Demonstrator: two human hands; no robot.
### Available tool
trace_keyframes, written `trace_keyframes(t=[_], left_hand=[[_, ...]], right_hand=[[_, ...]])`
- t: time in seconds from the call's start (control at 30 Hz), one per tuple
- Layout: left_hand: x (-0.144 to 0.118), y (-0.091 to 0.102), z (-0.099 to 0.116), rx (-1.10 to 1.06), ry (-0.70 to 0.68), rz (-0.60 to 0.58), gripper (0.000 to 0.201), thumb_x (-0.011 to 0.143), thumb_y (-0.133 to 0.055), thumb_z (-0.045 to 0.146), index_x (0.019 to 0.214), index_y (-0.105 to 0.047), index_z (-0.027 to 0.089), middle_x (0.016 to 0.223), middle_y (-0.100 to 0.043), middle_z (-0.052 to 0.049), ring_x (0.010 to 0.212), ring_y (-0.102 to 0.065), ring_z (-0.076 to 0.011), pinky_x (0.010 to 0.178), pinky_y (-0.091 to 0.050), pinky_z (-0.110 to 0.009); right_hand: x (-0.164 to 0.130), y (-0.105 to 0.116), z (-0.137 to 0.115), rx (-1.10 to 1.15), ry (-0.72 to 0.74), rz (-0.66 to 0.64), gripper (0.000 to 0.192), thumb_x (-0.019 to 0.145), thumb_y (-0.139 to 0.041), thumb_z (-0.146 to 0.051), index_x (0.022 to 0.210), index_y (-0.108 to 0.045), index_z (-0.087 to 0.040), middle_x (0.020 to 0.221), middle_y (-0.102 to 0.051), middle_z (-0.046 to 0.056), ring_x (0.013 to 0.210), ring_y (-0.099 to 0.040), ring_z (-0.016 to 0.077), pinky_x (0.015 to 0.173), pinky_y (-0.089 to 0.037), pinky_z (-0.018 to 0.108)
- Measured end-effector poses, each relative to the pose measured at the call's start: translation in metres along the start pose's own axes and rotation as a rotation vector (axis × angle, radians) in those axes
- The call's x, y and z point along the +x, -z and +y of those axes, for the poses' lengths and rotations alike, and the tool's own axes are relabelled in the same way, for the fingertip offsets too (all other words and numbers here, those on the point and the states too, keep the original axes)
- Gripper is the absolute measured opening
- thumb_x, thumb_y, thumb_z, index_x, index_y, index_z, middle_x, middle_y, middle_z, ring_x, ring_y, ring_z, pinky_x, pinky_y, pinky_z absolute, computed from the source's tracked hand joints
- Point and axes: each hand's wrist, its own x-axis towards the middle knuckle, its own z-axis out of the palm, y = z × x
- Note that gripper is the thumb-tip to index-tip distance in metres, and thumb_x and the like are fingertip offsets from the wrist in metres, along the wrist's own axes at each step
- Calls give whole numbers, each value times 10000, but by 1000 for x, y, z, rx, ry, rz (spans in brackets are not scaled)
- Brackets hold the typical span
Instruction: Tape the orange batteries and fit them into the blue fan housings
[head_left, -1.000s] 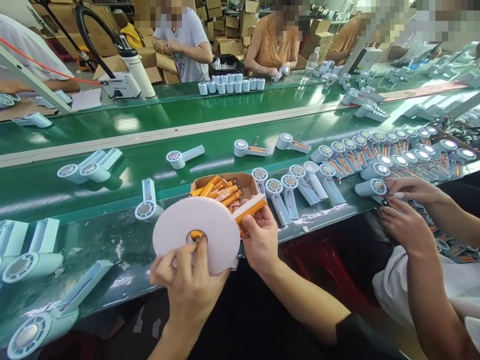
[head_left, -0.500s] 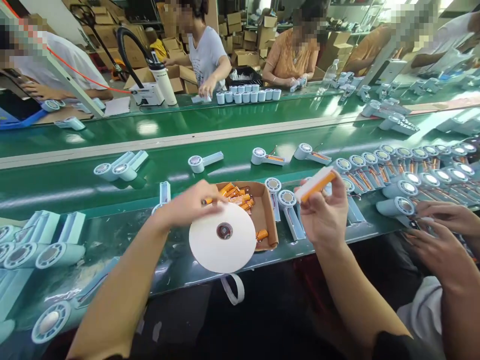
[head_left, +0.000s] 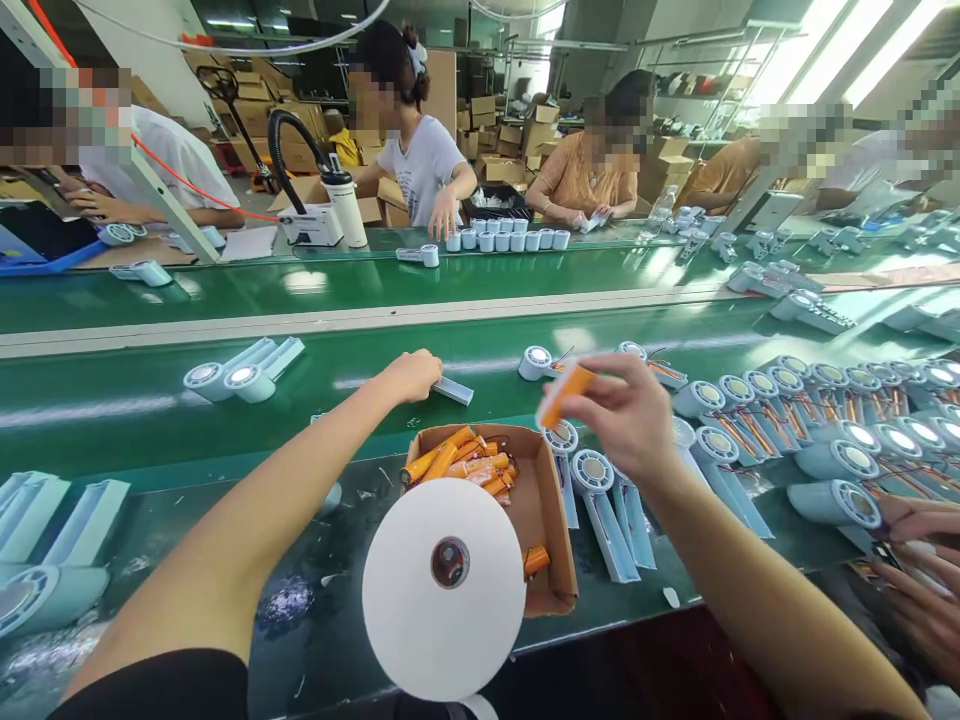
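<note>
Left hand (head_left: pixel 411 376) closed over one pale blue plastic fan casing (head_left: pixel 452 390) at centre, right hand (head_left: pixel 626 412) pinching one orange cylindrical battery (head_left: pixel 564 389), one flat white tape roll (head_left: pixel 444 588) below

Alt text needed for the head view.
The left hand grips a pale blue fan part on the green conveyor belt; the right hand holds an orange battery above a cardboard box beside a white tape roll.
</note>
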Motion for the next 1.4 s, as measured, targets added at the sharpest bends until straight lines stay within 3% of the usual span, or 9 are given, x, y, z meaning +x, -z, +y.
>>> trace_keyframes(t=[0.17,0.3,0.6,0.83,1.0,1.1,1.2,1.3,1.4], left_hand=[[14,12,-11,-131,-57,-6,302,996,-760,477,1031,-775,177,1148,-795,-68,1083,-732,-237,1035,-577,-454],[13,9,-16,-220,4,119,360,1055,-678,516,1082,-758,166,1050,-783,-55,985,-736,-224,966,-597,-439],[26,-10,-12,-331,53,254,382,1060,-676,540,1103,-748,168,1149,-780,-82,1064,-737,-230,1022,-600,-467],[28,-4,2,-326,91,243,328,1049,-707,489,1073,-749,165,1096,-784,-70,1041,-740,-225,1023,-600,-465],[18,17,34,-303,175,293,171,1021,-700,340,1022,-770,184,1039,-811,-87,1042,-753,-240,989,-594,-402],[-23,34,66,-292,174,388,262,1053,-561,296,1161,-779,198,1114,-823,-111,1177,-724,-272,1077,-547,-414],[-103,35,96,-305,2,397,365,1068,-522,390,1300,-751,227,1307,-796,-83,1256,-688,-255,1165,-506,-437],[-194,7,115,-230,-369,136,560,741,-916,516,1244,-788,305,1344,-793,-28,1296,-694,-305,1172,-532,-445],[-259,-34,126,20,-376,103,803,739,-929,355,1499,-672,306,1520,-717,-79,1504,-567,-394,1340,-353,-632]], right_hand=[[87,-58,42,-685,-55,-355,335,960,-808,-401,1226,-676,-246,972,-863,25,893,-821,210,828,-606,318],[109,-92,65,-1209,-31,-604,341,1068,-680,-367,1394,-671,-268,1158,-855,77,1086,-805,267,884,-549,312],[117,-105,75,-1438,-45,-829,441,1116,-552,-518,1487,-699,-331,1354,-788,166,1248,-756,390,948,-574,432],[109,-101,76,-1520,-44,-894,473,1089,-586,-475,1518,-679,-299,1385,-769,188,1262,-745,395,979,-580,474],[120,-100,67,-1483,-72,-939,460,1065,-647,-525,1422,-748,-252,1324,-801,184,1202,-772,383,937,-603,450],[113,-81,51,-1395,-25,-916,500,1098,-617,-475,1548,-658,-261,1453,-757,147,1295,-736,332,1023,-580,416],[77,-48,34,-1160,107,-765,460,1136,-538,-334,1564,-635,-196,1512,-724,136,1357,-697,279,1124,-531,398],[30,-21,23,-947,153,-787,338,1103,-585,-290,1367,-768,-185,1318,-819,103,1189,-763,260,1061,-567,395],[0,-23,23,-868,235,-848,318,1082,-587,-220,1324,-793,-231,1309,-823,81,1187,-755,260,1054,-576,412]])
